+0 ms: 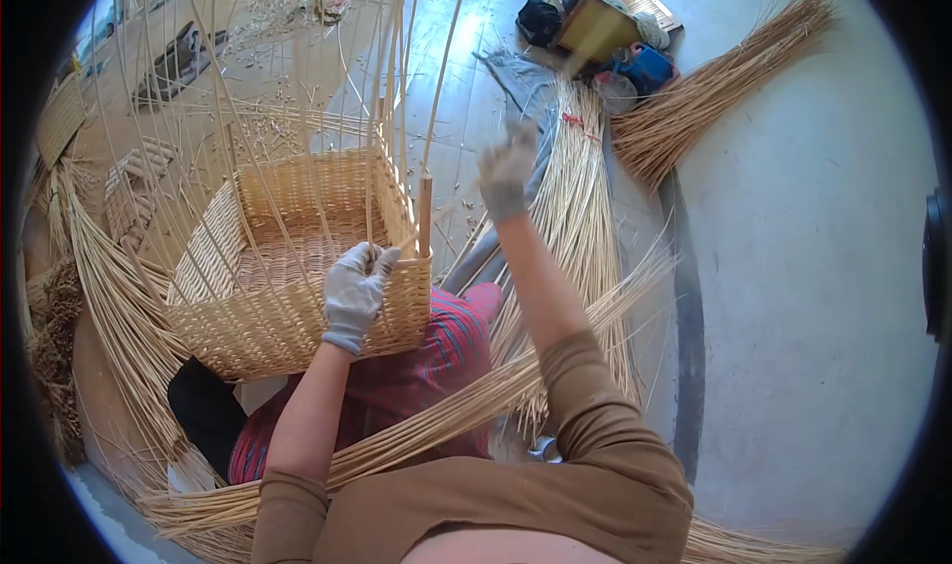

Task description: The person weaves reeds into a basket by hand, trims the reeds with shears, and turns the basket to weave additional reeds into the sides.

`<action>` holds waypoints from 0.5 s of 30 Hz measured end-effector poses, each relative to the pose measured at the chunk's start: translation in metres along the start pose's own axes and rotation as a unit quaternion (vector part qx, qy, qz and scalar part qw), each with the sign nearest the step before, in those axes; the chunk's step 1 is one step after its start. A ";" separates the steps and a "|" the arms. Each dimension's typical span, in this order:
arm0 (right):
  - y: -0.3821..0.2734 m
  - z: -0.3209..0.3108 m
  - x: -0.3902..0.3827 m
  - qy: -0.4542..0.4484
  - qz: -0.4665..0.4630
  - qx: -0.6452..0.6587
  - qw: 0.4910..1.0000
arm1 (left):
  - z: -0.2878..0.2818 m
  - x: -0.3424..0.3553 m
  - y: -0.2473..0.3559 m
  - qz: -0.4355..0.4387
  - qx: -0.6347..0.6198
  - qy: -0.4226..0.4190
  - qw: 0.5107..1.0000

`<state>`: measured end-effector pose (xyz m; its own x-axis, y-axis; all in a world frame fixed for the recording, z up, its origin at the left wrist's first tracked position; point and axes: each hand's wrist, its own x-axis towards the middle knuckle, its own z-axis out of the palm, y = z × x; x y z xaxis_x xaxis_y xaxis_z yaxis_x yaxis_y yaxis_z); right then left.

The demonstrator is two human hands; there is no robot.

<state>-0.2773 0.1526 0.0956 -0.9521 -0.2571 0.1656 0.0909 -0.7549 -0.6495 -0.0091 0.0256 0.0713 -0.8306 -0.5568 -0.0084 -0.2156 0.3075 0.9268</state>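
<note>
A square wicker basket (288, 316) with woven walls rests tilted against my lap, its inside facing up. Long thin upright rods rise from its walls, and a thicker wooden stick (425, 217) stands at the near right corner. My left hand (355, 291), in a pale work glove, is closed on the top edge of the near wall, thumb and forefinger pinched beside an upright rod. Raised to the right of the basket, my gloved right hand (508, 172) is smeared by motion. Its fingers are unclear, and I cannot make out whether it holds a strand.
A bundle of pale wicker rods (570, 197) lies right of the basket, tied with red. Beyond it are a browner bundle (724, 88) and a box of odds and ends (597, 30). Loose rods (436, 410) cross my lap. More rods (109, 276) lie at left.
</note>
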 end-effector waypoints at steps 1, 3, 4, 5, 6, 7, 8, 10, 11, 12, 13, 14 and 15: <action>0.015 -0.039 -0.024 0.120 0.034 0.009 0.992 | 0.001 0.001 -0.001 0.002 -0.002 0.000 1.000; 0.019 -0.080 -0.028 0.241 0.062 0.018 0.968 | 0.011 0.002 -0.001 0.066 -0.023 -0.028 0.997; 0.015 -0.091 -0.030 0.176 0.058 0.088 0.979 | 0.012 0.000 0.000 0.061 -0.020 -0.031 0.997; 0.018 -0.088 -0.045 0.116 0.057 0.162 0.978 | 0.003 -0.006 0.001 0.101 0.022 0.007 0.995; 0.024 -0.078 -0.042 0.181 0.076 0.152 0.969 | -0.007 -0.012 0.003 0.142 0.064 0.044 0.987; 0.024 -0.078 -0.045 0.183 0.071 0.152 0.969 | -0.010 -0.014 0.010 0.194 0.096 0.082 0.973; 0.023 -0.079 -0.044 0.192 0.083 0.146 0.967 | -0.008 -0.025 0.026 0.070 0.089 0.099 0.989; 0.011 -0.099 -0.035 0.210 0.102 0.156 0.960 | 0.004 -0.021 0.058 0.243 0.176 0.126 0.945; 0.014 -0.096 -0.040 0.208 0.111 0.155 0.959 | 0.006 -0.022 0.067 0.386 0.275 0.160 0.866; 0.014 -0.093 -0.045 0.241 0.108 0.170 0.949 | 0.018 -0.020 0.068 0.350 0.325 0.122 0.870; 0.013 -0.088 -0.049 0.271 0.106 0.185 0.939 | 0.025 -0.022 0.058 0.345 0.328 0.128 0.870; 0.006 -0.093 -0.052 0.247 0.115 0.216 0.938 | 0.033 -0.019 0.044 0.284 0.316 0.069 0.902; 0.000 -0.091 -0.053 0.243 0.110 0.215 0.939 | 0.039 -0.015 0.030 0.225 0.302 0.007 0.926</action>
<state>-0.2534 0.2215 0.0192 -0.9081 -0.2080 -0.3635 0.3105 -0.9168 -0.2511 -0.0235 0.0732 0.0845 -0.9004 -0.2760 0.3362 -0.1006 0.8841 0.4563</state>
